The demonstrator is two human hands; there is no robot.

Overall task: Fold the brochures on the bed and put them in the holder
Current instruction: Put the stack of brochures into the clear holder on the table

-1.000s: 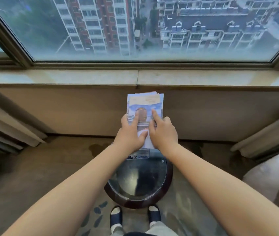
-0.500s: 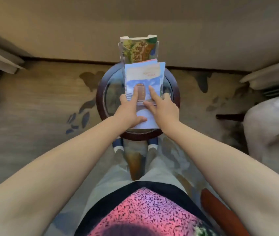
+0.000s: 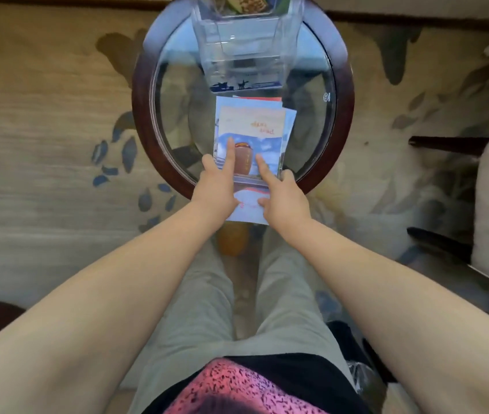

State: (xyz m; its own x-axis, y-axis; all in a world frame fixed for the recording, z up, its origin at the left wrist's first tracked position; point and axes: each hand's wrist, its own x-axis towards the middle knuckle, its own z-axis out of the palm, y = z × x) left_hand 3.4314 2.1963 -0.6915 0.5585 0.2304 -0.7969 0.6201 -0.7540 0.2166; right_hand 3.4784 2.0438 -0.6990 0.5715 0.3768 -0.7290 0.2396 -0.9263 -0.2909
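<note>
Head view, looking down. A stack of folded brochures (image 3: 252,127) lies level over the near part of a round glass surface (image 3: 144,138), its near end projecting past the rim; contact with the glass cannot be told. The left grip (image 3: 216,186) and right grip (image 3: 282,198) each clasp one long side of the stack, index finger straight on the top cover, thumb on the near end, other fingers curled at the edge. The clear holder (image 3: 240,49) stands just beyond the stack. Patterned carpet (image 3: 43,144) lies below
</note>
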